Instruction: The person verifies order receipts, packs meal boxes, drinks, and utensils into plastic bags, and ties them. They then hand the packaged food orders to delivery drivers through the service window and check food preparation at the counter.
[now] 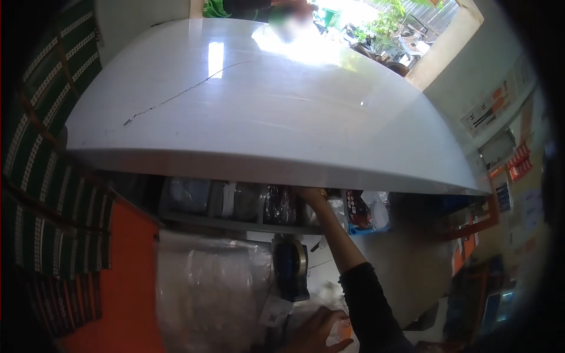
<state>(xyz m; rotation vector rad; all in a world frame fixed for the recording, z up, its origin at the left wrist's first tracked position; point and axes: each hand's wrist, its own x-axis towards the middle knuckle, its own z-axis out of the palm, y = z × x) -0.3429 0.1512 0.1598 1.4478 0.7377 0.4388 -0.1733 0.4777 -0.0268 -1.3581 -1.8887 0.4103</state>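
Observation:
My right hand (pixel 313 193) reaches into a row of compartments under the white counter, its fingers hidden by the overhanging edge. Around it lie clear plastic packets (pixel 281 203) and a red-and-black package (pixel 360 210). Low in the view, my left hand (pixel 315 330) is closed around a small white-and-orange packet (pixel 340 332); part of the hand is in shadow. Just above my left hand stands a dark tape dispenser (pixel 289 267) with a tan roll. A white label with a square code (pixel 275 312) lies beside it.
The counter top (pixel 247 117) has a long crack and overhangs the compartments (pixel 235 225). A stack of clear plastic bags (pixel 212 288) lies at lower left, beside an orange panel (pixel 126 282). Green strips of packets (pixel 53 147) hang at left. A person (pixel 288 15) is beyond the counter.

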